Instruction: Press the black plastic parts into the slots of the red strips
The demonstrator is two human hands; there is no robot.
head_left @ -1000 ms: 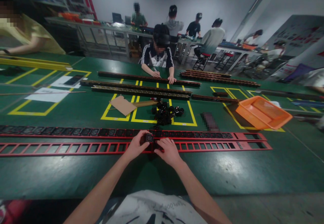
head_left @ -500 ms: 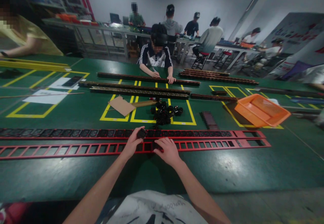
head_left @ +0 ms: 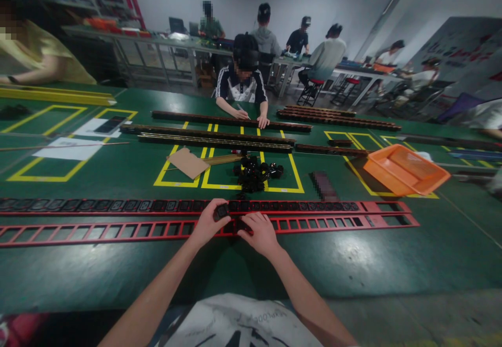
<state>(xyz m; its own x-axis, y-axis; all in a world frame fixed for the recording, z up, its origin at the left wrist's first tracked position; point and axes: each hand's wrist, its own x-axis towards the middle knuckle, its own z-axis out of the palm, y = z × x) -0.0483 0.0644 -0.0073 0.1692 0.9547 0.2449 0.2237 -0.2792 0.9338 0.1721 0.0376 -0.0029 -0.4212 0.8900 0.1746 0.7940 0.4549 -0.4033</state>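
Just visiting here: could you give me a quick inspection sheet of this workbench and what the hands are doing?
Surface: green table with yellow taped boxes.
Job's things: near red frame, open slots; far red frame, filled with sockets; black socket.
Clutter: socket pile, cardboard piece, orange tray, dark strips.
Grips: left hand holds the black socket; right hand on the near red frame.
Cables: nothing seen.
Surroundings: other people at benches.

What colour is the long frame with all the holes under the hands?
Red, seen in the head view: the frame.
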